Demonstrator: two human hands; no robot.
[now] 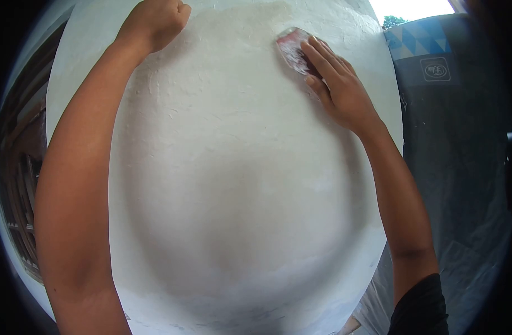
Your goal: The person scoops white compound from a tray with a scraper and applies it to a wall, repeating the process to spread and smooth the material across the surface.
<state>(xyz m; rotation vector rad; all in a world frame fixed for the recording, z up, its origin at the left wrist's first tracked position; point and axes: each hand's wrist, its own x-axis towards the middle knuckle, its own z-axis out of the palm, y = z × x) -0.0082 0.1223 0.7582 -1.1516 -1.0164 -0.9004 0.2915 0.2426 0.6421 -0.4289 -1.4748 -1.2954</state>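
A large white panel (239,139) with a slightly rough, smeared surface fills the middle of the view. At its upper right, my right hand (337,84) presses a flat reddish piece with whitish smears (294,51) against the surface, fingers stretched over its right part. Up at the top left, my left hand (158,22) is closed in a fist by the panel; whether anything is inside the fist is hidden.
On the right hangs a dark sheet (457,145) with a blue and white patterned band and a small logo. Brown wooden slatted pieces (24,195) stand at the far left. Clear plastic sheeting (376,296) lies at the lower right.
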